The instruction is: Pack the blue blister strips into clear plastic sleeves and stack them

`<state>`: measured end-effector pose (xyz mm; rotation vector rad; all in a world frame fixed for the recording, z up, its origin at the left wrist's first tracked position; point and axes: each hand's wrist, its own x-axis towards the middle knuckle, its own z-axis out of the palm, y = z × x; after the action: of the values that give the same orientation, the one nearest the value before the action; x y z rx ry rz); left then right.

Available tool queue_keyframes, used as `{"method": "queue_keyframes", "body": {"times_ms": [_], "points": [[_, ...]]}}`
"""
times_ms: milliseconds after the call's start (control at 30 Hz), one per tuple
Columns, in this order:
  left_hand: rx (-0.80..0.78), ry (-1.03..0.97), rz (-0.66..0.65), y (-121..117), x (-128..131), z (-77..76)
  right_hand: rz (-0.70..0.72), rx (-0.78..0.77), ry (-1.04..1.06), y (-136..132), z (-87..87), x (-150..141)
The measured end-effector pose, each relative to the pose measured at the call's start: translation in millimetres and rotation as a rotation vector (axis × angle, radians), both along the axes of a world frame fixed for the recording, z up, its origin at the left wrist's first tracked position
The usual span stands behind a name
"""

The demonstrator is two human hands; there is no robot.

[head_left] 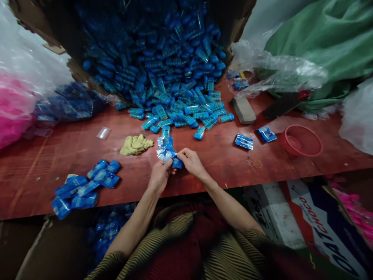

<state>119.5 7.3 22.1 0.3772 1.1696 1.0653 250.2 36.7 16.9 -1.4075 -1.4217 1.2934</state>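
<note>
While the left hand (pixel 159 175) pinched a blue wrapper (pixel 177 163), the right hand (pixel 191 161) pinched its edge, likely steadying it between them; loose wrappers (pixel 166 149) lay beyond the grip, probably for reach.

Held a blue wrapper (pixel 177 163) in left hand (pixel 160 175), pinched its edge with right hand (pixel 191 160), just right of yellow lump (pixel 135 145).

The person's dark red top (pixel 182 249) has yellow-and-black striped panels (pixel 177 223) and short sleeves (pixel 254 236) in similar stripes
</note>
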Motion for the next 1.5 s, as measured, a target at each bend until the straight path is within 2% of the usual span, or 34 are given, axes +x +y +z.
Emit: {"method": "queue_keyframes", "body": {"times_ms": [100, 200, 333, 433, 533, 600, 700, 833, 967, 1033, 1133, 1233, 1367, 1500], "points": [[-0.022, -0.026, 0.018, -1.2, 1.9, 1.1, 0.023, 0.073, -0.074, -2.4, -0.1, -1.2], [-0.085, -0.089, -0.047, -2.2, -0.1, 2.3, 0.026, 0.09, -0.071, -2.8, 1.8, 0.3], [-0.155, -0.118, -0.058, -1.6, -3.5, 2.8, 0.07, 0.103, -0.164, 0.5, 14.6, 10.0], [-0.26, -0.113, 0.044, -0.9, -1.8, 3.3, -0.04, 0.16, -0.429, 12.7, 23.7, 23.9], [-0.305, -0.136, 0.097, -2.1, 2.0, 5.2, -0.232, 0.209, -0.81, 35.0, 18.8, 38.6], [-0.303, -0.158, 0.106, -3.5, 3.9, 7.2, -0.262, 0.178, -0.97, 49.3, 9.0, 44.5], [-0.319, -0.188, 0.107, -4.9, 4.1, 9.6, -0.215, 0.155, -1.03, 57.4, -3.4, 47.5], [-0.312, -0.233, 0.101, -5.6, 0.8, 8.6, -0.105, 0.174, -1.013, 40.2, -2.9, 53.4], [-0.29, -0.217, 0.101, -7.3, 0.5, 4.6, -0.122, 0.196, -0.93, 15.1, 8.3, 59.3], [-0.274, -0.207, 0.106, -8.1, 2.1, 3.2, -0.09, 0.199, -0.709, 5.7, 12.8, 54.8], [-0.216, -0.191, 0.098, -9.4, 4.8, 2.2, 0.068, 0.073, -0.233, -2.7, 14.3, 38.4], [-0.116, -0.164, 0.055, -12.1, 7.0, 1.4, 0.159, -0.042, 0.017, -6.0, 11.4, 21.0], [-0.041, -0.133, -0.041, -17.0, 9.9, -1.2, 0.173, 0.005, 0.117, -10.7, 13.2, 9.3], [-0.058, -0.137, -0.028, -18.6, 9.8, -2.9, 0.257, 0.052, 0.025, -16.0, 23.4, 13.8]]}}
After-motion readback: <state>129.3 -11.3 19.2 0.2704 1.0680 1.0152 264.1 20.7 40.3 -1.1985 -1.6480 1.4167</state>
